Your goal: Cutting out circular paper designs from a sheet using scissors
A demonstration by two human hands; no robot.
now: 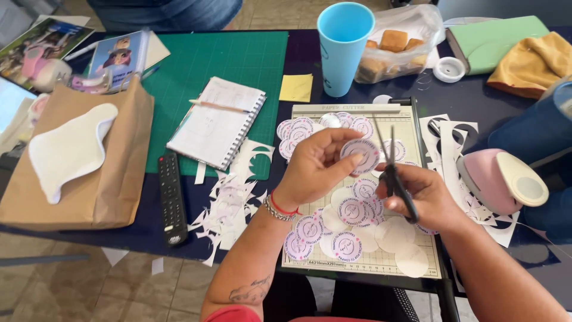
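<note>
My left hand (319, 167) pinches a round white paper sticker (360, 154) with pink print, held above a paper cutter board (363, 262). My right hand (420, 197) grips black scissors (393, 176), blades pointing up and nearly closed, right beside the sticker's right edge. Several more round cut-out stickers (348, 229) lie heaped on the cutter board below both hands, and others (298, 131) lie at the board's top left.
Paper offcuts (229, 206) and a black remote (171, 200) lie left of the board. A spiral notebook with a pencil (217, 122) rests on a green cutting mat (238, 59). Blue cup (342, 48), pink circle punch (497, 179), brown paper bag (83, 173), bag of snacks (396, 48).
</note>
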